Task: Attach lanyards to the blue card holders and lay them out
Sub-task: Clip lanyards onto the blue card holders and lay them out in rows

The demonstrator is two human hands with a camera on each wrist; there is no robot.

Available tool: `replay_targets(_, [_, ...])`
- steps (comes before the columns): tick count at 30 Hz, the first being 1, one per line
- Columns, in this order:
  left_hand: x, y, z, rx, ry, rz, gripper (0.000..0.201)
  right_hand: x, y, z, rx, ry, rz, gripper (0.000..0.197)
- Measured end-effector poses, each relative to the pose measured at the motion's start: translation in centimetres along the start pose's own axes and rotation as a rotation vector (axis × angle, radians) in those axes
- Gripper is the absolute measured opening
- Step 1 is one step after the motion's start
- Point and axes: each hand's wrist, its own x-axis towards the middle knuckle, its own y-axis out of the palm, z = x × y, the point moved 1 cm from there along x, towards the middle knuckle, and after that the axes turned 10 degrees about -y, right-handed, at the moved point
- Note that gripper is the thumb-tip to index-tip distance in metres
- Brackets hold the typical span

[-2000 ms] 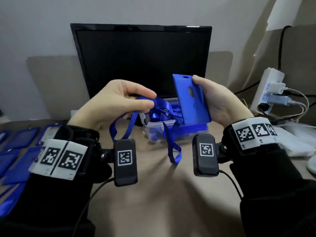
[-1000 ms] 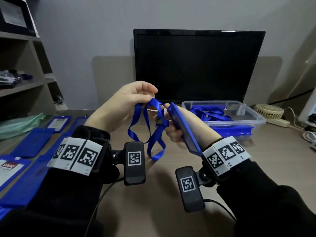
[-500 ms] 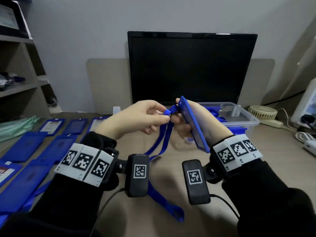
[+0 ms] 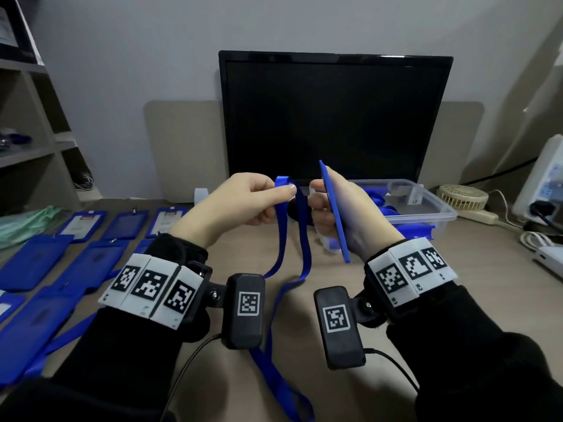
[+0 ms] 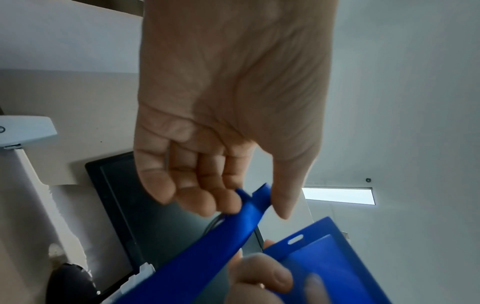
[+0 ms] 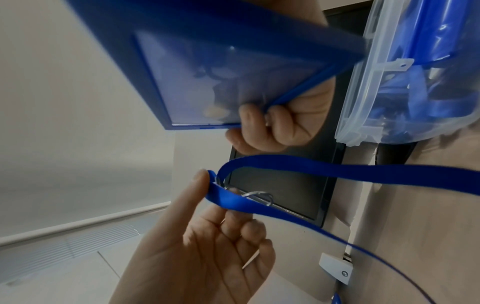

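My left hand [image 4: 268, 196] pinches the folded top of a blue lanyard [image 4: 281, 233] between thumb and fingers; the strap hangs down in two strands onto the desk. In the right wrist view a small metal clip [image 6: 257, 196] shows at that fold of the lanyard [image 6: 337, 170]. My right hand [image 4: 323, 208] grips a blue card holder [image 4: 333, 211], held upright and edge-on, just right of the lanyard top. The left wrist view shows the card holder [image 5: 324, 253] with its slot near the lanyard [image 5: 228, 236]. Holder and lanyard are apart.
Several blue card holders [image 4: 39, 263] with lanyards lie in rows on the desk at the left. A clear plastic bin [image 4: 426, 205] with more blue lanyards stands behind my right hand. A black monitor [image 4: 335, 117] stands at the back, shelves at left, cables at right.
My hands have drawn slightly apart and lifted a little. The lanyard top, which touched the card holder half a second ago, now stands a short gap left of it.
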Motion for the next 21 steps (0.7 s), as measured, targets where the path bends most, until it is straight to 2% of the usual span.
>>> replay_targets(3, [-0.1, 0.1, -0.1, -0.017, 0.017, -0.038, 0.029, 0.2, -0.2, -0.1, -0.001, 0.022, -0.061, 0.040])
replay_targets(7, [-0.2, 0.2, 0.0, 0.008, -0.016, 0.009, 0.013, 0.0, 0.0, 0.0, 0.035, 0.045, -0.083, 0.043])
replay_targets(10, [-0.2, 0.1, 0.0, -0.054, -0.014, 0.016, 0.005, -0.1, 0.3, 0.0, 0.052, 0.047, -0.042, 0.048])
replay_targets(13, [-0.2, -0.2, -0.1, -0.128, -0.005, 0.005, 0.012, -0.6, 0.6, 0.4, 0.055, 0.038, 0.015, 0.047])
replay_targets(17, [-0.2, -0.6, -0.2, -0.186, -0.004, 0.002, 0.015, -1.6, 0.8, 1.0, 0.072, -0.040, 0.168, 0.044])
replay_targets(21, [-0.2, -1.0, -0.3, -0.196, 0.022, 0.002, 0.012, -1.5, 1.0, 1.0, 0.002, -0.053, 0.124, 0.040])
